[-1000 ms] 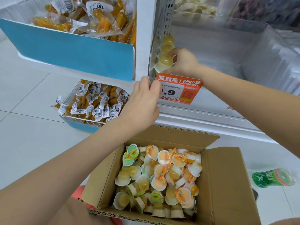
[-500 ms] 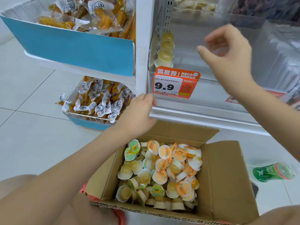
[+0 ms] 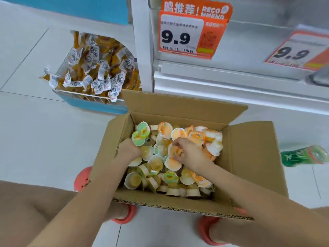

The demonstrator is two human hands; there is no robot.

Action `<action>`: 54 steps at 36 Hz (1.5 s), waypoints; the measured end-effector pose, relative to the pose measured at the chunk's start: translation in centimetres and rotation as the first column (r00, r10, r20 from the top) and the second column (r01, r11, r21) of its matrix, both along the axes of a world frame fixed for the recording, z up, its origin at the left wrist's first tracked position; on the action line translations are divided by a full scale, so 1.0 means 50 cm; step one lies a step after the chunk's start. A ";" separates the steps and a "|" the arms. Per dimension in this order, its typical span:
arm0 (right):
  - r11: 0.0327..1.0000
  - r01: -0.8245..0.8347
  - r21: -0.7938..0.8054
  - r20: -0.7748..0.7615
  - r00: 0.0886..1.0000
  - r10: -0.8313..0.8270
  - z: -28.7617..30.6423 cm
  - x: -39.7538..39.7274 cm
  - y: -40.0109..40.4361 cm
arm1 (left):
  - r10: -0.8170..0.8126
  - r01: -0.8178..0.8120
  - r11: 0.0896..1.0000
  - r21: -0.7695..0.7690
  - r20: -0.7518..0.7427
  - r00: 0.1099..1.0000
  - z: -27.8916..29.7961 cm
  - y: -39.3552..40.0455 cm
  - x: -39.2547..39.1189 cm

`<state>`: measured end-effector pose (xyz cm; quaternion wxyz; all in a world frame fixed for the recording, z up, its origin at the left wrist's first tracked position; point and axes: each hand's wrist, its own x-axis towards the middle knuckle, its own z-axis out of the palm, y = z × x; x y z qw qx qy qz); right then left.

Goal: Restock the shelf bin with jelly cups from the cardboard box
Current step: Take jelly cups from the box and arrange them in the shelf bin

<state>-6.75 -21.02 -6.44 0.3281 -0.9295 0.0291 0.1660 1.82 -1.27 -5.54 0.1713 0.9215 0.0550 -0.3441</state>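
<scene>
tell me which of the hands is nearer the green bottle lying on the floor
Right. The right hand is in the cardboard box, on the green bottle's side; the left hand is at the box's far side.

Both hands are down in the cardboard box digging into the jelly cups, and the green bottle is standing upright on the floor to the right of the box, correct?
Not quite. The green bottle lies on its side on the floor, not upright, as the head view shows. The rest holds: the left hand and right hand are down among the jelly cups in the cardboard box, with the bottle to its right.
</scene>
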 end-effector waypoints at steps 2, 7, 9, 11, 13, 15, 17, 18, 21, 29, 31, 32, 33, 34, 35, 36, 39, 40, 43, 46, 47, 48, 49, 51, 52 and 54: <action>0.997 -0.062 -0.045 -0.039 0.997 0.060 -0.040 -0.006 0.016 | 0.051 -0.051 0.998 -0.028 0.000 0.999 -0.027 0.002 -0.005; 0.991 -0.045 -0.128 -0.123 0.992 0.029 -0.096 -0.051 0.029 | 0.168 -0.168 0.982 -0.090 -0.011 0.986 -0.097 0.006 0.007; 0.990 0.003 -0.139 -0.081 0.997 -0.015 -0.109 -0.065 0.029 | 0.250 -0.248 0.958 -0.147 -0.006 0.968 -0.098 0.001 0.004; 0.988 0.039 -0.148 -0.062 0.997 -0.048 -0.118 -0.073 0.032 | 0.326 -0.317 0.931 -0.181 0.018 0.945 -0.105 -0.003 0.002; 0.985 0.070 -0.157 -0.054 0.995 -0.080 -0.121 -0.082 0.039 | 0.371 -0.355 0.915 -0.193 0.057 0.927 -0.114 -0.005 0.000; 0.980 0.075 -0.182 -0.053 0.995 -0.086 -0.121 -0.094 0.048 | 0.357 -0.333 0.924 -0.185 0.111 0.928 -0.119 -0.010 -0.002; 0.976 0.023 -0.215 -0.090 0.995 -0.043 -0.121 -0.106 0.057 | 0.295 -0.271 0.950 -0.156 0.150 0.944 -0.122 -0.014 0.000; 0.976 0.007 -0.220 -0.114 0.993 -0.033 -0.122 -0.112 0.061 | 0.283 -0.260 0.954 -0.147 0.160 0.946 -0.123 -0.016 0.002; 0.974 0.057 -0.220 -0.128 0.988 -0.086 -0.123 -0.122 0.068 | 0.305 -0.284 0.948 -0.144 0.156 0.939 -0.126 -0.026 0.005; 0.888 0.436 -0.146 -0.169 0.873 -0.457 -0.122 -0.119 0.096 | 0.519 -0.460 0.831 -0.312 0.137 0.844 -0.155 -0.039 -0.011; 0.829 0.550 -0.099 -0.213 0.803 -0.557 -0.126 -0.122 0.098 | 0.515 -0.449 0.834 -0.320 0.161 0.842 -0.161 -0.033 -0.016; 0.818 0.568 -0.093 -0.239 0.784 -0.572 -0.128 -0.123 0.099 | 0.511 -0.445 0.837 -0.318 0.162 0.844 -0.163 -0.032 -0.015; 0.816 0.571 -0.095 -0.271 0.774 -0.573 -0.132 -0.124 0.100 | 0.505 -0.444 0.841 -0.309 0.153 0.849 -0.163 -0.032 -0.013; 0.822 0.561 -0.095 -0.308 0.769 -0.560 -0.135 -0.125 0.101 | 0.499 -0.443 0.845 -0.299 0.144 0.855 -0.163 -0.033 -0.010; 0.833 0.547 -0.087 -0.335 0.771 -0.541 -0.139 -0.126 0.103 | 0.497 -0.445 0.847 -0.291 0.132 0.858 -0.160 -0.034 -0.007; 0.844 0.531 -0.080 -0.354 0.776 -0.522 -0.143 -0.126 0.106 | 0.501 -0.452 0.843 -0.292 0.121 0.857 -0.159 -0.036 -0.004; 0.838 0.543 -0.053 -0.416 0.751 -0.513 -0.148 -0.119 0.116 | 0.566 -0.514 0.791 -0.333 0.077 0.821 -0.155 -0.035 0.001; 0.827 0.560 -0.049 -0.434 0.734 -0.523 -0.152 -0.116 0.121 | 0.576 -0.522 0.780 -0.345 0.069 0.815 -0.155 -0.035 0.001; 0.797 0.602 -0.047 -0.439 0.704 -0.558 -0.161 -0.104 0.132 | 0.555 -0.493 0.794 -0.357 0.093 0.827 -0.156 -0.032 0.000; 0.768 0.636 -0.067 -0.433 0.675 -0.597 -0.165 -0.096 0.132 | 0.544 -0.473 0.802 -0.365 0.121 0.830 -0.161 -0.033 -0.001; 0.769 0.635 -0.076 -0.426 0.676 -0.601 -0.168 -0.095 0.130 | 0.540 -0.466 0.807 -0.364 0.133 0.831 -0.162 -0.031 -0.001; 0.769 0.635 -0.077 -0.421 0.678 -0.602 -0.169 -0.094 0.129 | 0.533 -0.456 0.812 -0.364 0.147 0.833 -0.162 -0.030 -0.001; 0.766 0.639 -0.063 -0.417 0.681 -0.602 -0.170 -0.093 0.127 | 0.524 -0.442 0.818 -0.367 0.162 0.836 -0.163 -0.027 -0.001; 0.747 0.664 -0.004 -0.424 0.676 -0.603 -0.173 -0.091 0.124 | 0.495 -0.405 0.836 -0.371 0.191 0.847 -0.164 -0.020 0.001; 0.739 0.673 0.022 -0.430 0.674 -0.601 -0.169 -0.090 0.123 | 0.480 -0.390 0.845 -0.365 0.199 0.854 -0.162 -0.019 0.002; 0.726 0.686 0.059 -0.443 0.669 -0.597 -0.162 -0.090 0.120 | 0.479 -0.391 0.846 -0.363 0.195 0.856 -0.154 -0.020 0.004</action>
